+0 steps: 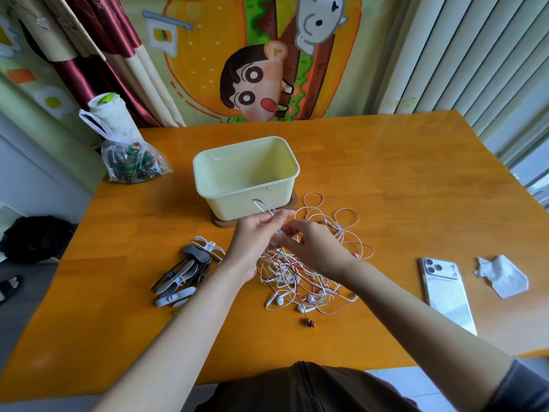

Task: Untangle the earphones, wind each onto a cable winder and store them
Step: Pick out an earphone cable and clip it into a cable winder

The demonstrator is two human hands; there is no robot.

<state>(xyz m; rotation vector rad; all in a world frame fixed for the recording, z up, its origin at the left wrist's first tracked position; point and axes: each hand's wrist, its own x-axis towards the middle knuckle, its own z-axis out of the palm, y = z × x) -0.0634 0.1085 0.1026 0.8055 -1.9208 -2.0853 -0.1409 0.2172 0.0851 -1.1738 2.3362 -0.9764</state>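
Left hand (255, 233) is pinching a white loop (263, 207) of cable lifted out of the earphones (297, 278), and the right hand (315, 245) is pinching a strand just beside it. The tangle is lying mid-way across the table (386, 179), between its near edge and the cream box (246, 176), with the cable winders (184, 272) toward the left edge. These thin cords are looking light, limp and snag-prone; gripping near an earbud or plug and easing loops free seems wisest.
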